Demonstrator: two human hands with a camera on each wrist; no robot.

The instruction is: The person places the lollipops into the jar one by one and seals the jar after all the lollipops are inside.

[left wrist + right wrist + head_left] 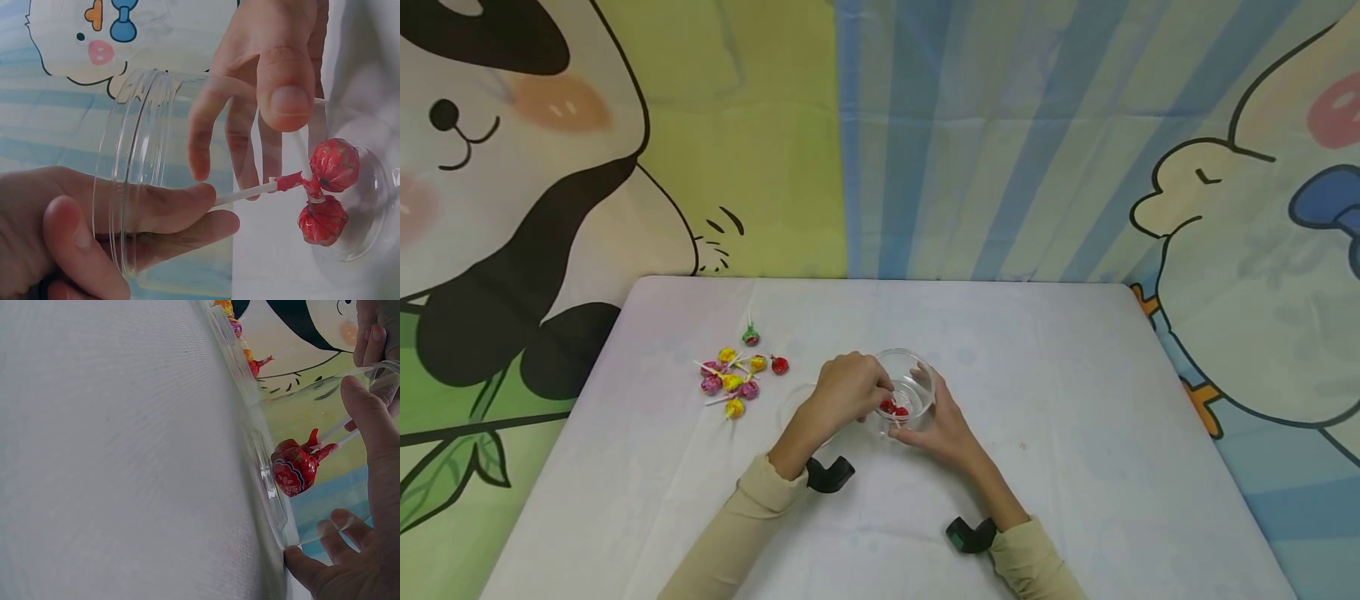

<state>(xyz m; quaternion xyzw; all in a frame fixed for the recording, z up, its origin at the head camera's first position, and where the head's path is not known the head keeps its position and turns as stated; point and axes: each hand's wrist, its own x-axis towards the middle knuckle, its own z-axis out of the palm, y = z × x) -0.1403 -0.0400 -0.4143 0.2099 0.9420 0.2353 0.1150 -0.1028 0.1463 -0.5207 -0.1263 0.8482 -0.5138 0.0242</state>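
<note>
A clear jar (904, 367) stands on the table with two red lollipops (325, 215) at its bottom. My right hand (942, 425) holds the jar, thumb on one side and fingers round the other; the right wrist view shows the thumb (365, 412) against the wall. Through the mouth reaches my left hand (850, 387). Inside, two of its fingers (169, 206) pinch the end of a white lollipop stick (247, 192), as the left wrist view shows. The red heads lie close together near the jar's base.
Left of the jar, several yellow and purple lollipops (732, 382) lie in a loose pile. A green lollipop (750, 335) lies behind it and another red lollipop (779, 365) at its right. A clear round lid (792, 403) lies beside my left forearm on the white-covered table (1075, 433).
</note>
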